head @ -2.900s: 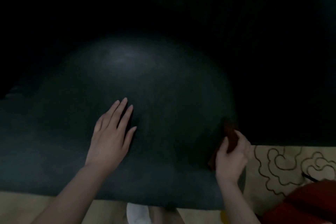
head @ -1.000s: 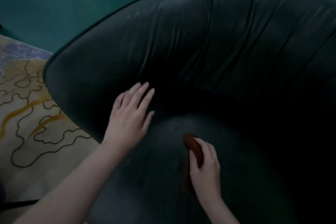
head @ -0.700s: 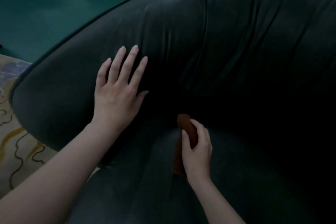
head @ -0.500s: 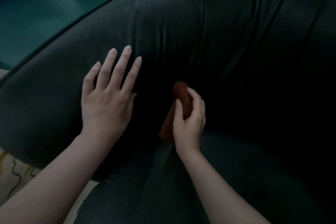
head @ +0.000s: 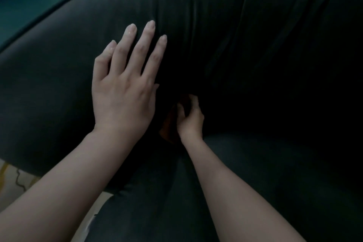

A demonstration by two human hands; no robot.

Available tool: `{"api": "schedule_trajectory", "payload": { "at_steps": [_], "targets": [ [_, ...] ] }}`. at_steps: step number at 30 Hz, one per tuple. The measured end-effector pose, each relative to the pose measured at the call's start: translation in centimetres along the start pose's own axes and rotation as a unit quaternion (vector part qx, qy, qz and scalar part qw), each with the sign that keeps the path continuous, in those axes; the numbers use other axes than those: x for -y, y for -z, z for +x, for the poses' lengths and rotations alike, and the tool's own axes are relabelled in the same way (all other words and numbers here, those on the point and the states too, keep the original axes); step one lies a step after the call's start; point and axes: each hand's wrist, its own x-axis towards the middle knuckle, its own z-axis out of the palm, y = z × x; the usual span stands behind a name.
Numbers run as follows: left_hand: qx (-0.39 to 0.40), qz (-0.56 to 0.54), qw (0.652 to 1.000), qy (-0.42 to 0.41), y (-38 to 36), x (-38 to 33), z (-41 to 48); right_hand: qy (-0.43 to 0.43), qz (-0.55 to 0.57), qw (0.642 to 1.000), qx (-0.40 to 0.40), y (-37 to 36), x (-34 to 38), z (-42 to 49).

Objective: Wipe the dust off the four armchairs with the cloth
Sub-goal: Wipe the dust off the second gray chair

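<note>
A dark green leather armchair (head: 245, 35) fills nearly the whole head view, its creased backrest above and its seat cushion below. My left hand (head: 125, 86) lies flat on the backrest with straight, spread fingers. Just to its right, my right hand (head: 189, 120) grips a small brown cloth (head: 169, 125) and holds it against the lower backrest near the dim crease above the seat. Most of the cloth is hidden by the fingers and the shadow.
A teal floor (head: 29, 4) shows behind the chair at the top left. A pale patterned rug (head: 13, 180) peeks out at the lower left beside the seat. The right side of the chair is very dark.
The view has closed in on the backrest. My left hand rose from the chair's edge and flattened on the backrest. My right hand carried the cloth from the seat up to the backrest's base.
</note>
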Motion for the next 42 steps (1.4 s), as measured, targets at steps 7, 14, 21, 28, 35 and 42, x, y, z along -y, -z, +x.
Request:
{"api": "schedule_trajectory", "payload": {
  "at_steps": [7, 14, 21, 28, 35, 42],
  "targets": [
    [0.005, -0.01, 1.0, 0.005, 0.1, -0.2, -0.1, -0.034, 0.121, 0.982, -0.144, 3.6, 1.3, -0.8],
    [0.009, -0.011, 1.0, 0.003, 0.1, -0.2, -0.1, 0.133, 0.09, 0.983, -0.092, 0.9, 4.2, -2.7],
    [0.023, -0.03, 0.999, 0.011, 0.5, -0.3, 0.0, 0.107, 0.064, 0.986, -0.115, 4.4, 2.3, -4.4],
    [0.02, -0.037, 0.999, 0.016, 0.5, -0.3, 0.1, 0.259, 0.042, 0.943, -0.204, 4.2, 8.0, -2.3],
    [0.01, -0.029, 0.999, 0.01, 0.3, -0.2, 0.0, 0.238, -0.127, 0.963, 0.021, 2.8, 4.1, -4.6],
    [0.026, -0.038, 0.999, 0.011, 0.4, -0.2, 0.1, 0.153, -0.085, 0.984, -0.014, 5.5, 4.0, -4.6]
  ]
}}
